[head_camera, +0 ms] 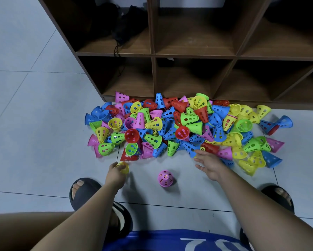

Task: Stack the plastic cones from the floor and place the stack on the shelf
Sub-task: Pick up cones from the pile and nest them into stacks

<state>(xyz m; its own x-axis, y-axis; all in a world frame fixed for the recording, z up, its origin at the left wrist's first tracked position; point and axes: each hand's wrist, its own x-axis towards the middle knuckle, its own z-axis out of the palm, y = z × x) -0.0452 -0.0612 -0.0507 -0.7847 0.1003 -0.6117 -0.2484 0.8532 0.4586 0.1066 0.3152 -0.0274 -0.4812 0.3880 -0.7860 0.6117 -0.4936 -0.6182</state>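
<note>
— What's the floor like?
— Pale grey tiles [34, 109] with thin dark seams.
— And the furniture?
— A dark brown wooden cubby shelf [153, 55], 2 rows visible, against a light wall [188, 1].

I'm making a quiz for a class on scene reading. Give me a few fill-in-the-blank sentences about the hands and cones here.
1. The left hand holds a cone coloured ____.
2. The lone cone standing upright between the hands is ____.
3. The right hand is open and holds ____.
4. The cone pile lies on the floor in front of a wooden ____.

Missing words: yellow; pink; nothing; shelf
</note>
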